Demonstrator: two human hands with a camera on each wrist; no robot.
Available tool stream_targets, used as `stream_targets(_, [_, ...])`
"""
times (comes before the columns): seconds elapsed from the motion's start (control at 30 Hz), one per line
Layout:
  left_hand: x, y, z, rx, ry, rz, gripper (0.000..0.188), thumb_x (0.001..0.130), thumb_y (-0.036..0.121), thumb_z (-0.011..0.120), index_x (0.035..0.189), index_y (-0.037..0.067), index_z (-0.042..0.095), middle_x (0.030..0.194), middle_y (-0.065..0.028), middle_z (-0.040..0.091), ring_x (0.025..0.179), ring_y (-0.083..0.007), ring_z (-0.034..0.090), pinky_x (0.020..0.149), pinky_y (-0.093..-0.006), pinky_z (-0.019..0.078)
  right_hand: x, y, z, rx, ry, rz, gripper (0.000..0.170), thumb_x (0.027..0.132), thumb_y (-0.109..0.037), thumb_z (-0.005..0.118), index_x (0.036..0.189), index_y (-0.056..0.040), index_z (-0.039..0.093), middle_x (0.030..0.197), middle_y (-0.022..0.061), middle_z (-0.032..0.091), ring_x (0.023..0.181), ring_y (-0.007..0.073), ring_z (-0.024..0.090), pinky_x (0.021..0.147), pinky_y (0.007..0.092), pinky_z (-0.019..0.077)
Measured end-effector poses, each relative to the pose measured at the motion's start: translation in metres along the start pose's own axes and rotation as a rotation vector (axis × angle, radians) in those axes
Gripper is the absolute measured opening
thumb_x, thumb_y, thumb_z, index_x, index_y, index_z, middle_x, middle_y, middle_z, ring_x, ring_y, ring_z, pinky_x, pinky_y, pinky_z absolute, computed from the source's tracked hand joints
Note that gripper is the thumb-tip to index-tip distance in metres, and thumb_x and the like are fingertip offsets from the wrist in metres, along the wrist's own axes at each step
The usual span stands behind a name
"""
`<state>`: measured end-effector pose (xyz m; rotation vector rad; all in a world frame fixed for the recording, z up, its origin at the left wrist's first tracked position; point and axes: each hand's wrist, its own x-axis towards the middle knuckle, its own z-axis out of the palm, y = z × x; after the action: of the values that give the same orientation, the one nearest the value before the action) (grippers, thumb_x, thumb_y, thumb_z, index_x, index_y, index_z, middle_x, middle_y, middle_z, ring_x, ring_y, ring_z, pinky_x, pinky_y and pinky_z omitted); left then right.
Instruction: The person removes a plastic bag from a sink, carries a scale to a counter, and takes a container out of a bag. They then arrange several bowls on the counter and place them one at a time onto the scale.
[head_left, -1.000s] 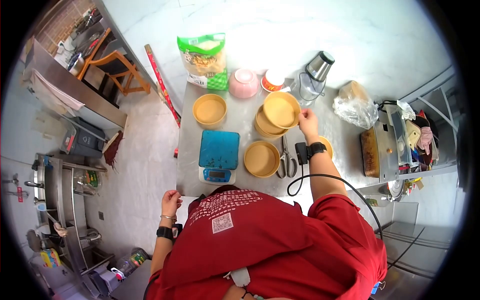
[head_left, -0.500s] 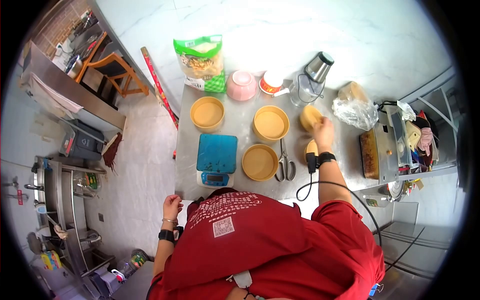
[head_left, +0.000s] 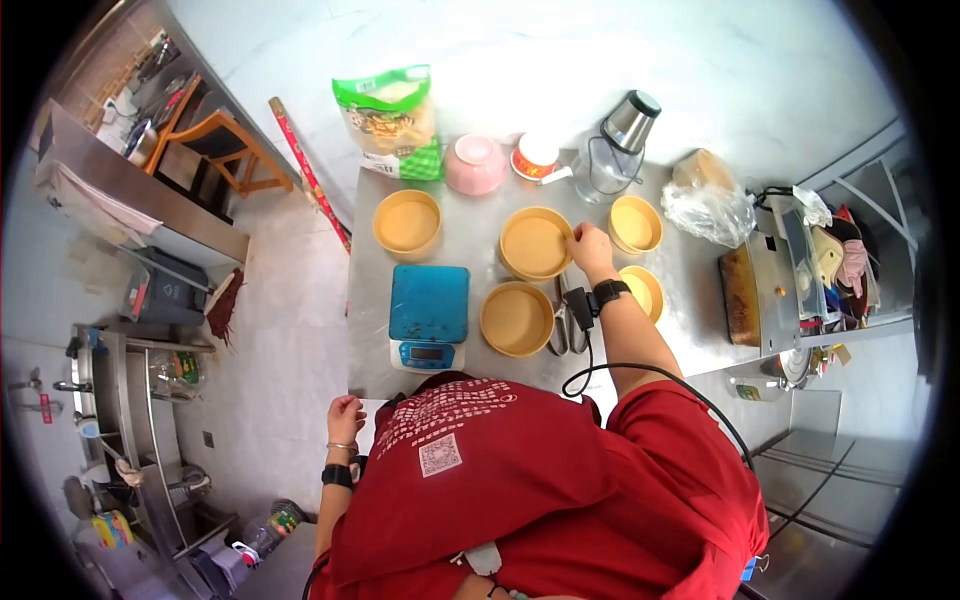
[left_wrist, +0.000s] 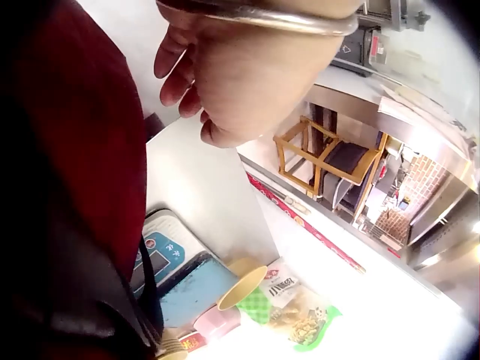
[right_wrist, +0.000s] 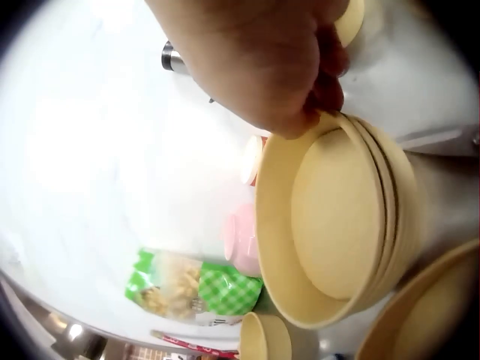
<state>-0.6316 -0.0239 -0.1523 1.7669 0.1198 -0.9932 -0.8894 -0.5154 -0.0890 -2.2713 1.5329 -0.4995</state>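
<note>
The right hand (head_left: 592, 250) grips the rim of the stack (head_left: 537, 243) of nested bowls, fingers bent over it on the side facing the table's right edge, so the stack lies leftward from the fingertips, mid-table (head_left: 366, 335) and somewhat towards the back edge. How many of the rims it grips, and whether any bowl is raised, I cannot tell. The bowls are round, with no long axis to line up. A front bowl (head_left: 517, 320) sits between the stack and the front edge, with scissors (head_left: 561, 318) just beside it; two more bowls (head_left: 635, 223) lie towards the right edge, beyond that hand. The left hand (head_left: 345, 415) is much farther off, just outside the front left corner, fingers loosely curled and holding nothing.
</note>
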Motion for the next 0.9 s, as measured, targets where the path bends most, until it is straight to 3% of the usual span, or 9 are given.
stream_targets(0.27, [0.007,0.002,0.006,0.031,-0.025,0.016,0.015,0.081,0.016,0.058,0.094,0.009,0.054,0.076,-0.0012,0.058,0.059,-0.0111,0.056,0.048,-0.0225,0.0439,-0.001,0.003,-0.014,0.231,0.084,-0.026,0.016,0.07,-0.016,0.059,0.078,-0.0025,0.058,0.066,0.0151,0.06,0.069,0.0308,0.061,0.064,0.038,0.0471])
stream_targets(0.33, [0.007,0.004,0.004,0.044,-0.02,0.029,0.015,0.081,0.017,0.058,0.093,0.009,0.054,0.076,-0.0012,0.058,0.059,-0.011,0.056,0.048,-0.0221,0.0437,0.005,0.016,-0.014,0.479,0.088,0.061,0.012,0.072,-0.013,0.059,0.078,-0.0027,0.056,0.06,0.009,0.057,0.06,0.0226,0.061,0.056,0.0346,0.0475])
stream_targets(0.37, [0.008,0.004,0.003,0.046,-0.021,0.029,0.015,0.081,0.017,0.058,0.093,0.009,0.054,0.076,-0.0012,0.058,0.059,-0.011,0.056,0.048,-0.0221,0.0437,0.007,0.022,-0.016,0.479,0.089,0.062,0.012,0.072,-0.013,0.059,0.078,-0.0027,0.056,0.06,0.009,0.057,0.06,0.0226,0.061,0.056,0.0346,0.0475])
stream_targets(0.43, [0.009,0.002,0.002,0.025,-0.02,0.014,0.015,0.081,0.017,0.058,0.093,0.009,0.053,0.076,-0.0013,0.058,0.059,-0.0109,0.056,0.048,-0.0217,0.0434,0.012,0.037,-0.024,0.568,0.178,0.125,0.003,0.078,-0.006,0.054,0.081,-0.0037,0.054,0.062,0.0028,0.054,0.048,0.0121,0.055,0.04,0.0255,0.0434])
stream_targets(0.47, [0.009,0.001,0.001,0.027,-0.024,0.013,0.015,0.081,0.017,0.058,0.093,0.009,0.053,0.076,-0.0013,0.058,0.059,-0.0109,0.056,0.048,-0.0217,0.0434,0.012,0.046,-0.028,0.567,0.18,0.128,0.003,0.078,-0.006,0.054,0.081,-0.0037,0.054,0.062,0.0028,0.054,0.048,0.0121,0.055,0.04,0.0255,0.0434])
stream_targets(0.53, [0.01,-0.002,0.002,0.038,-0.021,-0.009,0.015,0.081,0.017,0.058,0.094,0.009,0.053,0.077,-0.0017,0.058,0.059,-0.0108,0.056,0.048,-0.0219,0.0433,0.015,0.065,-0.036,0.552,0.386,0.341,0.004,0.079,-0.005,0.052,0.081,-0.0022,0.052,0.061,0.0045,0.053,0.046,0.0142,0.055,0.04,0.0268,0.0459])
stream_targets(0.63, [0.011,-0.004,0.002,0.037,-0.031,-0.017,0.015,0.082,0.017,0.058,0.094,0.009,0.053,0.078,-0.002,0.058,0.059,-0.0109,0.056,0.048,-0.0221,0.0432,0.015,0.098,-0.027,0.573,0.348,0.516,0.007,0.08,-0.005,0.053,0.084,0.0002,0.053,0.062,0.0073,0.056,0.047,0.0157,0.056,0.041,0.0271,0.0483])
stream_targets(0.73, [0.015,-0.008,0.001,0.049,-0.03,-0.014,0.015,0.082,0.017,0.058,0.094,0.009,0.053,0.077,-0.002,0.057,0.058,-0.0112,0.056,0.047,-0.0224,0.0431,0.001,0.079,-0.037,0.664,0.236,0.632,0.012,0.08,-0.006,0.054,0.089,0.0027,0.053,0.066,0.0102,0.059,0.049,0.0169,0.058,0.043,0.0264,0.0496])
stream_targets(0.9, [0.013,-0.005,0.001,0.072,-0.027,-0.01,0.015,0.082,0.017,0.057,0.094,0.009,0.053,0.076,-0.0023,0.057,0.057,-0.0118,0.056,0.047,-0.0227,0.0431,-0.005,0.058,-0.024,0.765,0.059,0.648,0.017,0.08,-0.004,0.053,0.095,0.0057,0.055,0.068,0.0123,0.061,0.051,0.0166,0.061,0.042,0.0267,0.0504])
